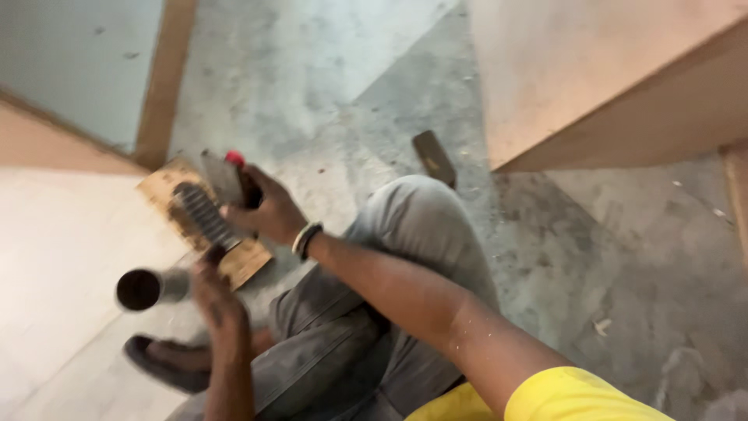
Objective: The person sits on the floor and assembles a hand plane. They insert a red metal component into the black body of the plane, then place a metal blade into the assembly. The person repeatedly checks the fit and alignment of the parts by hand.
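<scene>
Head view, right hand: the right hand point(261, 210) is clenched around a dark tool with a red cap point(234, 159) and a flat grey metal part point(220, 178) rising from the fist, held above a small plywood offcut point(248, 263).
Head view, left hand: the left hand point(212, 300) is blurred; its fingers seem to close on the lower end of a dark ribbed piece point(201, 215) that lies across the offcut, but I cannot tell whether it truly grasps it.
Head view, pipe: a grey pipe point(148, 287) with its open dark mouth toward the camera sits just beside the left hand, over the pale board point(54, 265).
Head view, surroundings: a bent knee in grey trousers point(421, 226), a dark sandal point(167, 362) below, a dusty concrete floor point(592, 265), a large plywood panel point(592, 86) upper right.
Risk, slip: both hands work close together over a loose offcut; I judge the tool could skid and strike the left fingers.
Risk, shift: nothing visibly clamps the offcut, so it may slide on the board.
Hard to make out: motion blur hides what the ribbed piece is, and whether the pipe is held or lying free.
Cut off: a dark flat object point(433, 158) behind the knee is partly hidden.
</scene>
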